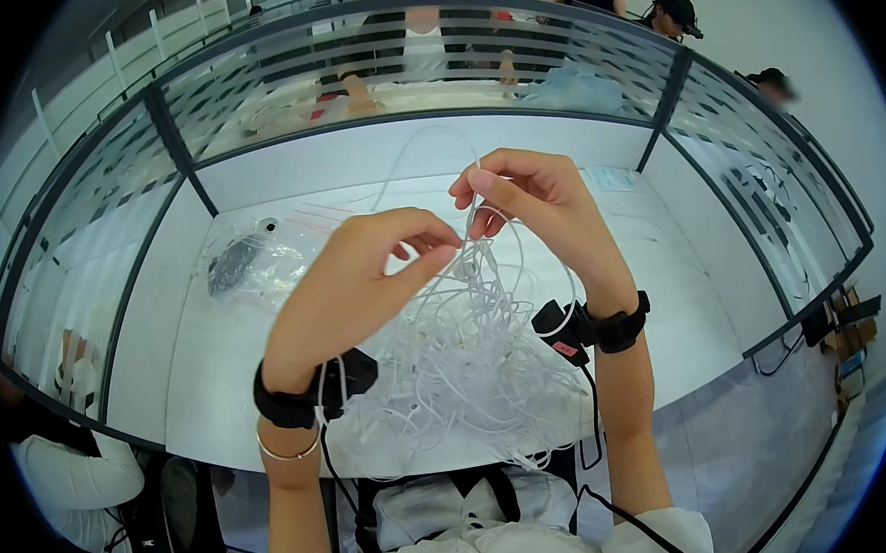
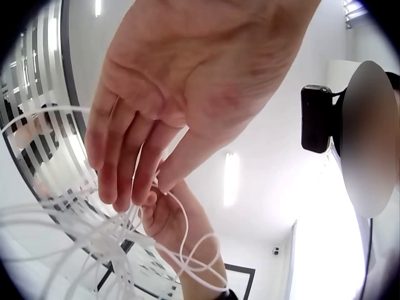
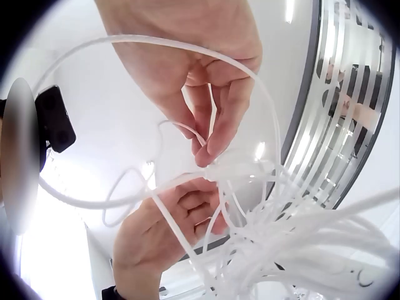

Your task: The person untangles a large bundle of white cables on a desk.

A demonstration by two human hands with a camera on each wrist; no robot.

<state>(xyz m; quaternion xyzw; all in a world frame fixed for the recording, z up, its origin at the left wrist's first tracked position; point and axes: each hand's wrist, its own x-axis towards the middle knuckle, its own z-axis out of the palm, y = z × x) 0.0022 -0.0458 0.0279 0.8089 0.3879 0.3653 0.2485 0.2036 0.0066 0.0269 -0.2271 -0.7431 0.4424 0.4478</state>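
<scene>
Far to the left, a clear bag [image 1: 248, 261] with something dark inside is lying on the white table [image 1: 208, 364]. It is well apart from the hands.

Next, the person's left hand [image 1: 348, 282] is being held up above the table. Its thumb and first finger are pressing together on a thin strand of the white cords [image 1: 458, 367]. A black strap [image 1: 291, 404] is wrapping around that wrist, and a thin bracelet [image 1: 288, 454] is sitting just under it.

In the middle, the white cords are lying in a big messy pile on the table, right in front of the person. Some strands are rising from the pile to both hands. One long loop is arching up above the fingers.

To the right, the right hand [image 1: 532, 206] is being held a little higher than the left one, and the two are almost touching. Its thumb and fingers are curling tight around a strand, pinching it. A black band [image 1: 616, 326] is wrapping around this wrist too.

Farther right, a small paper [image 1: 608, 178] is lying flat by the glass wall [image 1: 758, 183].
</scene>
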